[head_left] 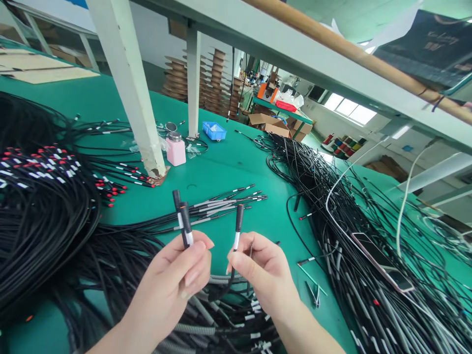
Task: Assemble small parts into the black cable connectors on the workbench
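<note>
Two black cable ends (186,219) are pinched in your left hand (173,285), and one more cable end (239,216) in your right hand (267,278), each grip clamped. You seem to be holding them up side by side; the next move likely calls for a steady pinch below the white labels (236,240). Free desk (228,169) lies at twelve o'clock, a post (129,88) at eleven, cable heaps at nine (62,211) and three (313,196)

The left hand (177,280) pinches two black cable ends (186,219) and the right hand (263,270) holds another cable end (239,219) above a green counter (221,169), where a pink bottle (176,151) and blue tray (214,132) sit between a left cable pile (40,231) and a right cable pile (308,169) with a phone (382,262) on it.
</note>
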The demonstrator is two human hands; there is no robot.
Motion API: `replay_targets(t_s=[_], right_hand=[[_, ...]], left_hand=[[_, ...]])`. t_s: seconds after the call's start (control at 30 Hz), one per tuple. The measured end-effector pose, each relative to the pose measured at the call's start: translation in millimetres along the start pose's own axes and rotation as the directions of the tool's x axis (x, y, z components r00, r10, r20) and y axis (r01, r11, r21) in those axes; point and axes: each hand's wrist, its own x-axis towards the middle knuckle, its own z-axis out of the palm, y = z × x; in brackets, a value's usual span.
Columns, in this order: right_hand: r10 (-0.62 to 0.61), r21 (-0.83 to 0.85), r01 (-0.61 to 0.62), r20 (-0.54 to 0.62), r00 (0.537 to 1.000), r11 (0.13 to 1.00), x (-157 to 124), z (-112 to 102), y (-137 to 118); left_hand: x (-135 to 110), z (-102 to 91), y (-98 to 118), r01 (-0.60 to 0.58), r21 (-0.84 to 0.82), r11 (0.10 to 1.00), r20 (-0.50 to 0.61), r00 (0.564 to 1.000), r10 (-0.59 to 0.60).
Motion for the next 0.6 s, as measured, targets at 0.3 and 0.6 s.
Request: replay_targets(t_s=[0.3, 0.6], right_hand=[[0.131, -0.269, -0.077, 0.189, 0.973, 0.96, -13.5, 0.0, -10.8], [-0.346, -0.415, 0.351, 0.088, 0.934, 0.84, -18.6, -32.6, -25.9]], left_hand=[[-3.3, 3.4, 11.2, 0.06, 0.176, 0.982, 0.039, 0.997, -0.068], [-4.0, -11.0, -0.3, -0.058, 0.415, 0.908, 0.246, 0.968, -0.05]])
